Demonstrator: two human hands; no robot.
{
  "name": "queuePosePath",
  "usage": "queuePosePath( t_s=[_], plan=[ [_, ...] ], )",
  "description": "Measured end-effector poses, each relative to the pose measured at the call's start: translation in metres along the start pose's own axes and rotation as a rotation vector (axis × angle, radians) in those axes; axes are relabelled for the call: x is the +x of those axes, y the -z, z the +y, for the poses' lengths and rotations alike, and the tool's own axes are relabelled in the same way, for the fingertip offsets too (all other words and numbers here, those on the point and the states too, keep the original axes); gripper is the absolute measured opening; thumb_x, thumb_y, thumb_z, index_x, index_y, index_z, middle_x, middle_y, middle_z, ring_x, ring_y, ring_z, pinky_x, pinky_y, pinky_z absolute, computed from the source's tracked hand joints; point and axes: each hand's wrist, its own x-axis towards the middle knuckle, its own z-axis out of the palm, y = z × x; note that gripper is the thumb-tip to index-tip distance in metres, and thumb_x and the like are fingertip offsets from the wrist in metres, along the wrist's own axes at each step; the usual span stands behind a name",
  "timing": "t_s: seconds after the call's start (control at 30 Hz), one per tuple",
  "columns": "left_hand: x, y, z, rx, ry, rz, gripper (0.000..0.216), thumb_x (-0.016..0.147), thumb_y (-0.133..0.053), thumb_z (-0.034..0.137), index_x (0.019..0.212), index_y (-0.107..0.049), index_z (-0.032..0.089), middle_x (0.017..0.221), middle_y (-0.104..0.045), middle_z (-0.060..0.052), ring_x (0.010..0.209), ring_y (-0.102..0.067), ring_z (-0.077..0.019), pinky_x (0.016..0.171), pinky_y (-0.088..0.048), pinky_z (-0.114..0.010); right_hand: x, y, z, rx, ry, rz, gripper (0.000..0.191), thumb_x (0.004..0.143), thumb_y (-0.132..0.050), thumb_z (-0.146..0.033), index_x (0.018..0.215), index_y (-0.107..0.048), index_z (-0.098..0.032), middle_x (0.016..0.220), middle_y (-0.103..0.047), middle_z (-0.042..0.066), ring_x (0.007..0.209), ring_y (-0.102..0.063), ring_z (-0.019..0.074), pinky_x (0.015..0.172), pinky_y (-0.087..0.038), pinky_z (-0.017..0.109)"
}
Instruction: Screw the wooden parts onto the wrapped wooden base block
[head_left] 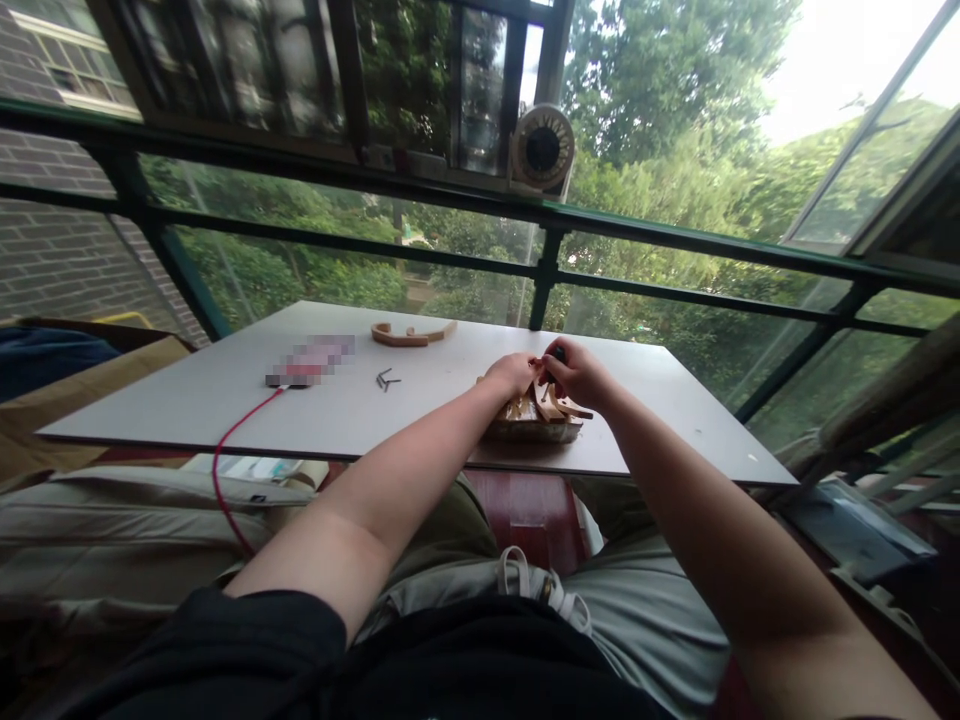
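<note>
Both my hands meet over a small wooden model (541, 412) of thin tan pieces, resting on the white board (225, 390) near its front edge. My left hand (512, 373) is closed, with its fingertips pinched at the top of the model. My right hand (574, 372) is closed around a small dark tool (559, 354) held upright against the model. What the left fingers pinch is too small to make out.
A curved wooden piece (411, 334) lies at the far side of the board. Small metal clips (386, 379) sit mid-board, a red cable (232, 440) runs off the left edge. Window railing (547, 215) stands behind, bedding (112, 520) to the left.
</note>
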Motion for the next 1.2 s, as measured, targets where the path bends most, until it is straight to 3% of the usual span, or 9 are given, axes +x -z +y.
queuePosePath(
  t_s=[0.13, 0.33, 0.7, 0.77, 0.83, 0.9, 0.97, 1.07, 1.2],
  plan=[
    [0.000, 0.001, 0.002, 0.005, 0.004, -0.033, 0.046, 0.090, -0.034, 0.047, 0.082, -0.068, 0.018, 0.080, -0.069, -0.005, 0.066, -0.057, -0.0160, 0.065, -0.041, -0.026, 0.001, 0.000, 0.003, -0.017, -0.021, -0.002, 0.007, 0.087, -0.047, -0.025, 0.083, -0.045, -0.020, 0.062, -0.063, -0.001, 0.036, -0.049, 0.0090, 0.033, -0.038, 0.020],
    [-0.007, -0.003, 0.002, 0.053, 0.061, 0.042, 0.046, 0.089, -0.036, 0.053, 0.094, -0.069, 0.021, 0.089, -0.070, -0.006, 0.076, -0.061, -0.0187, 0.068, -0.042, -0.026, 0.003, -0.001, 0.007, -0.107, -0.029, 0.026, 0.010, 0.087, -0.047, -0.027, 0.081, -0.043, -0.021, 0.064, -0.064, 0.000, 0.037, -0.050, 0.0091, 0.034, -0.038, 0.020],
    [-0.016, -0.007, 0.004, 0.004, 0.003, 0.182, 0.025, 0.081, -0.055, 0.036, 0.095, -0.063, 0.017, 0.095, -0.068, -0.007, 0.081, -0.061, -0.0177, 0.073, -0.045, -0.026, -0.005, -0.008, 0.003, -0.094, -0.032, 0.120, 0.016, 0.088, -0.049, -0.031, 0.078, -0.042, -0.021, 0.064, -0.063, 0.000, 0.037, -0.047, 0.0076, 0.034, -0.036, 0.019],
    [-0.017, -0.003, 0.006, -0.085, -0.024, 0.292, 0.025, 0.079, -0.056, 0.026, 0.100, -0.061, 0.016, 0.104, -0.065, -0.008, 0.082, -0.060, -0.0159, 0.076, -0.047, -0.026, -0.005, -0.008, 0.003, -0.082, -0.040, 0.132, 0.016, 0.088, -0.050, -0.032, 0.078, -0.042, -0.021, 0.062, -0.062, -0.001, 0.036, -0.047, 0.0076, 0.033, -0.036, 0.019],
    [-0.021, 0.002, 0.007, -0.166, -0.031, 0.484, 0.029, 0.078, -0.051, 0.018, 0.106, -0.057, 0.015, 0.111, -0.062, -0.009, 0.084, -0.060, -0.0143, 0.078, -0.047, -0.025, -0.006, -0.008, 0.003, -0.059, -0.052, 0.142, 0.017, 0.089, -0.049, -0.032, 0.078, -0.042, -0.021, 0.061, -0.061, -0.001, 0.036, -0.047, 0.0078, 0.033, -0.037, 0.019],
    [-0.027, 0.006, 0.008, -0.222, -0.015, 0.610, 0.028, 0.079, -0.047, 0.017, 0.105, -0.055, 0.014, 0.107, -0.063, -0.009, 0.083, -0.060, -0.0140, 0.078, -0.048, -0.025, -0.006, -0.008, 0.004, -0.032, -0.061, 0.141, 0.016, 0.089, -0.048, -0.031, 0.078, -0.042, -0.021, 0.062, -0.062, -0.001, 0.036, -0.048, 0.0080, 0.034, -0.038, 0.020],
    [-0.034, 0.007, 0.009, -0.270, -0.032, 0.521, 0.023, 0.079, -0.045, 0.020, 0.099, -0.057, 0.015, 0.094, -0.066, -0.006, 0.078, -0.060, -0.0142, 0.073, -0.049, -0.025, -0.007, -0.007, 0.005, -0.022, -0.071, 0.144, 0.016, 0.089, -0.048, -0.031, 0.078, -0.042, -0.021, 0.063, -0.063, 0.000, 0.036, -0.049, 0.0081, 0.034, -0.039, 0.020],
    [-0.042, 0.004, 0.009, -0.273, -0.118, 0.249, 0.020, 0.076, -0.049, 0.022, 0.091, -0.061, 0.016, 0.085, -0.068, -0.003, 0.073, -0.061, -0.0144, 0.070, -0.048, -0.025, -0.006, -0.005, 0.006, -0.037, -0.083, 0.146, 0.016, 0.088, -0.050, -0.031, 0.079, -0.041, -0.021, 0.065, -0.064, 0.000, 0.037, -0.049, 0.0084, 0.034, -0.039, 0.020],
    [-0.047, 0.000, 0.010, -0.119, -0.192, 0.182, 0.022, 0.073, -0.054, 0.022, 0.090, -0.068, 0.018, 0.090, -0.071, -0.003, 0.079, -0.063, -0.0167, 0.077, -0.047, -0.026, -0.006, -0.004, 0.007, -0.062, -0.071, 0.148, 0.017, 0.088, -0.049, -0.032, 0.078, -0.041, -0.022, 0.066, -0.064, 0.001, 0.037, -0.050, 0.0097, 0.034, -0.039, 0.022]
  ],
)
